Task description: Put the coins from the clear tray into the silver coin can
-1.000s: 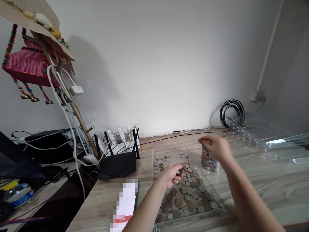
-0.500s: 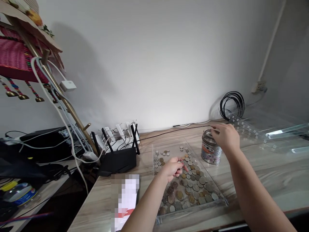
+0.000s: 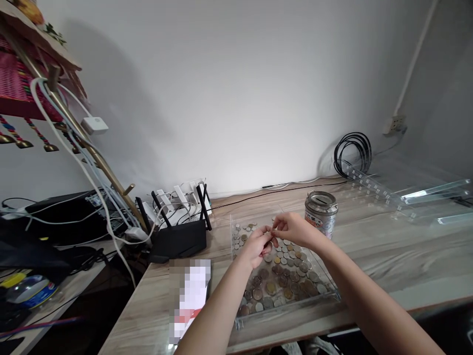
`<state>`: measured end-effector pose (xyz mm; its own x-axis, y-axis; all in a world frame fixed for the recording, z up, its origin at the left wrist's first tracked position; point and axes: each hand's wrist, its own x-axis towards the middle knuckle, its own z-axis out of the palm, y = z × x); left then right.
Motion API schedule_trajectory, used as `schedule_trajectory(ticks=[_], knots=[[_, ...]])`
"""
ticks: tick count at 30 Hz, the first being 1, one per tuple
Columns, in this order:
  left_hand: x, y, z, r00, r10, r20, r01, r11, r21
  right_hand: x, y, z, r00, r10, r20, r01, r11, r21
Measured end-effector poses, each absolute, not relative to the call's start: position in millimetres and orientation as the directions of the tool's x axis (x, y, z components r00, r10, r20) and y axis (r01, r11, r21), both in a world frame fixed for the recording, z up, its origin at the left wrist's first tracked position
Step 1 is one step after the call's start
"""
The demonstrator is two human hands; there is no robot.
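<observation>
Wood desk (image 3: 388, 256), white wall. Clear tray (image 3: 288, 315) keeps coins (image 3: 281, 283) spread flat, easy picking. Above, left hand (image 3: 254, 246) and right hand (image 3: 291, 229) meet, fingers (image 3: 275, 228) pinched shut; contents unclear. Slotted tin (image 3: 320, 213) just beside.

A tray (image 3: 334, 295) is sitting on the worktop (image 3: 388, 256) with coins (image 3: 281, 283) lying inside it. A tin (image 3: 320, 213) is standing beside the tray's far right corner. A router (image 3: 178, 237) is sitting left of the tray, and a cable coil (image 3: 353, 153) is leaning well behind it. The left hand (image 3: 256, 246) and right hand (image 3: 291, 229) are hovering close together above the tray's far half.
</observation>
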<state>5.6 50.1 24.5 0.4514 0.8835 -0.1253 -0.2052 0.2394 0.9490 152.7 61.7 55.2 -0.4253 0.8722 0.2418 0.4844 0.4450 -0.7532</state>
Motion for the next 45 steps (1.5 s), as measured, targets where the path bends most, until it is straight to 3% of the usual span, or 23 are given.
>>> schedule_trajectory(ticks=[4, 8, 11, 13, 15, 20, 23, 25, 27, 29, 31, 37, 40, 43, 45], knots=[[3.9, 49.1, 26.9, 0.453, 0.881, -0.139, -0.216, 0.26, 0.941, 148.6, 62.3, 55.0, -0.435, 0.868, 0.238, 0.458, 0.441, -0.772], [-0.9, 54.1, 23.7, 0.469, 0.858, -0.207, -0.237, 0.348, 0.907, 167.9, 61.8, 71.4, -0.202, 0.871, 0.448, 0.647, 0.462, -0.606], [-3.5, 60.0, 18.6, 0.425, 0.849, -0.313, -0.26, 0.446, 0.857, 209.2, 67.5, 87.4, 0.144, 0.759, 0.636, 0.861, 0.22, -0.458], [-3.7, 62.8, 15.9, 0.381, 0.849, -0.366, -0.282, 0.484, 0.828, 237.6, 75.2, 92.1, 0.256, 0.748, 0.613, 0.914, 0.019, -0.405], [-2.9, 63.7, 14.7, 0.346, 0.863, -0.368, -0.288, 0.471, 0.834, 257.3, 83.9, 90.8, 0.274, 0.805, 0.526, 0.927, -0.077, -0.366], [-0.8, 60.1, 16.7, 0.371, 0.885, -0.283, -0.22, 0.379, 0.899, 262.1, 93.4, 80.8, 0.251, 0.852, 0.459, 0.934, -0.089, -0.346], [-0.4, 57.6, 18.4, 0.384, 0.887, -0.257, -0.179, 0.344, 0.922, 243.3, 87.1, 79.7, 0.26, 0.766, 0.588, 0.923, -0.018, -0.384], [0.2, 56.7, 19.2, 0.369, 0.899, -0.237, -0.153, 0.31, 0.938, 222.5, 80.4, 78.5, 0.233, 0.693, 0.682, 0.896, 0.119, -0.427], [1.2, 56.8, 19.7, 0.352, 0.912, -0.21, -0.145, 0.275, 0.951, 197.3, 74.6, 74.6, 0.062, 0.753, 0.655, 0.826, 0.329, -0.457], [1.9, 57.9, 19.5, 0.338, 0.922, -0.188, -0.164, 0.254, 0.953, 173.1, 71.4, 67.8, -0.251, 0.825, 0.507, 0.693, 0.519, -0.501], [1.7, 59.4, 18.6, 0.333, 0.925, -0.184, -0.188, 0.256, 0.948, 155.0, 70.5, 60.1, -0.46, 0.802, 0.381, 0.588, 0.596, -0.546], [-1.4, 61.7, 15.8, 0.426, 0.871, -0.245, -0.252, 0.375, 0.892, 155.0, 68.0, 61.3, -0.484, 0.797, 0.361, 0.571, 0.6, -0.56], [-1.7, 62.1, 16.5, 0.39, 0.873, -0.293, -0.291, 0.418, 0.86, 183.6, 69.3, 78.3, -0.251, 0.815, 0.523, 0.681, 0.532, -0.502], [-1.8, 63.5, 17.2, 0.323, 0.866, -0.381, -0.344, 0.482, 0.806, 221.5, 78.1, 91.6, 0.092, 0.739, 0.667, 0.894, 0.233, -0.383], [-2.2, 64.6, 17.4, 0.31, 0.861, -0.404, -0.378, 0.501, 0.778, 242.6, 86.3, 93.4, 0.166, 0.741, 0.651, 0.95, 0.058, -0.307]])
